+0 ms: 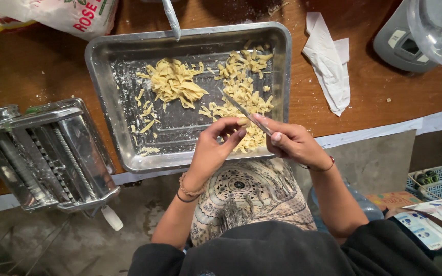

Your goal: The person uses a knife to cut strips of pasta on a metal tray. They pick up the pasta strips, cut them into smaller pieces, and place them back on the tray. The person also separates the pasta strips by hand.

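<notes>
Brown wooden table (31,66) with a metal tray (124,92) near its front edge, cut pasta (175,82) scattered inside. Right hand (295,143) is closed around a knife (244,113), blade angled up into the tray over the pasta. Left hand (213,148) has its fingers curled in and pinched right at the blade, can't tell if there's dough in them. Pasta machine (47,153) sits just left of the tray, so that side's tight. Right of the tray there's bare wood with a crumpled white cloth (331,61). White bag (72,15) with red lettering top left, grey scale (410,41) top right.
</notes>
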